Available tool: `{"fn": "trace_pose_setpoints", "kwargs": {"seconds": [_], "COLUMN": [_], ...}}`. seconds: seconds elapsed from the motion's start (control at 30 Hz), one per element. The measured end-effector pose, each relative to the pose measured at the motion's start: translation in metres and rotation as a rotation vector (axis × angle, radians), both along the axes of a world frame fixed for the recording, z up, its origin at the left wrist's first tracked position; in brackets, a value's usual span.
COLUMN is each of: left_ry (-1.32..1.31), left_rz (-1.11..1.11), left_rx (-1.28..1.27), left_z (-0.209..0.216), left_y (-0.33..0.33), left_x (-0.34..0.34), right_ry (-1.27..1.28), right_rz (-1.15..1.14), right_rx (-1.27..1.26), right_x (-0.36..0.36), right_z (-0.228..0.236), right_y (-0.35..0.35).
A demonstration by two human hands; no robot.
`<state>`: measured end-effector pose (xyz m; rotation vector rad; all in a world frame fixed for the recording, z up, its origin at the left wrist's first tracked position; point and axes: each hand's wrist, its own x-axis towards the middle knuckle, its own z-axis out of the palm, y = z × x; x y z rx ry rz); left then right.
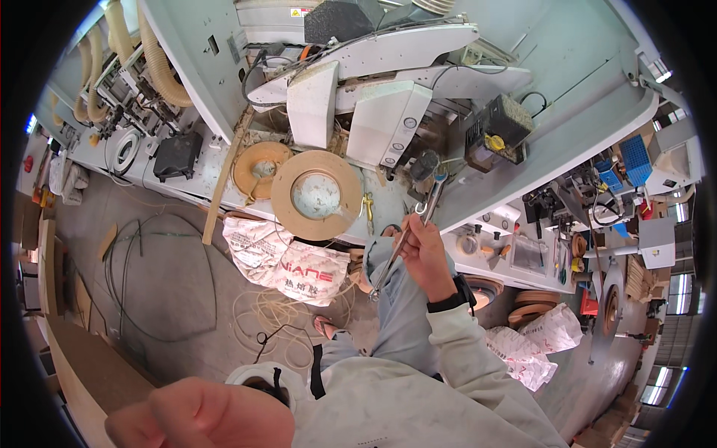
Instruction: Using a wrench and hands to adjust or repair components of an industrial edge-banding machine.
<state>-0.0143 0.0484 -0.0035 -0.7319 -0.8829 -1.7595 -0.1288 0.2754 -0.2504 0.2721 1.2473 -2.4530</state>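
Observation:
My right hand [424,257] is closed around metal wrenches [390,270]. One long shaft runs from an end near the machine's ledge down past my fingers to a lower end over my jeans; a second shiny end [420,210] sticks up beside it, so there seem to be two. A dark band circles that wrist. Very near the camera at the lower left, my left hand [213,414] is raised with bent fingers, cut off by the lower edge. Whether it holds anything is hidden.
Ahead stands a pale machine with white covers [385,123] and gauges. Two rolls of brown edge tape [287,198] lie on its ledge, beside a brass air gun [368,209]. White printed sacks [299,269] and loose cords [261,321] lie on the floor. Tape rolls [532,302] rest at right.

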Motion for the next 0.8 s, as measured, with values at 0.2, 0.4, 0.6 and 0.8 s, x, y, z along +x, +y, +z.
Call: {"fn": "trace_pose_setpoints", "kwargs": {"seconds": [0.2, 0.4, 0.6, 0.8], "left_ry": [0.034, -0.069, -0.105, -0.063], "left_rz": [0.088, 0.115, 0.062, 0.047], "left_rx": [-0.111, -0.176, -0.184, -0.144], "left_z": [-0.005, -0.016, -0.015, -0.014], "left_y": [-0.005, -0.005, 0.0, 0.0], "left_x": [0.001, 0.016, 0.019, 0.022], "right_ry": [0.011, 0.038, 0.02, 0.012], "right_rz": [0.009, 0.013, 0.017, 0.024], "right_rx": [-0.016, -0.013, -0.018, -0.027], "right_x": [0.0, 0.0, 0.001, 0.001], "right_z": [-0.001, -0.004, -0.001, 0.0], "right_y": [-0.003, -0.001, -0.002, -0.003]}}
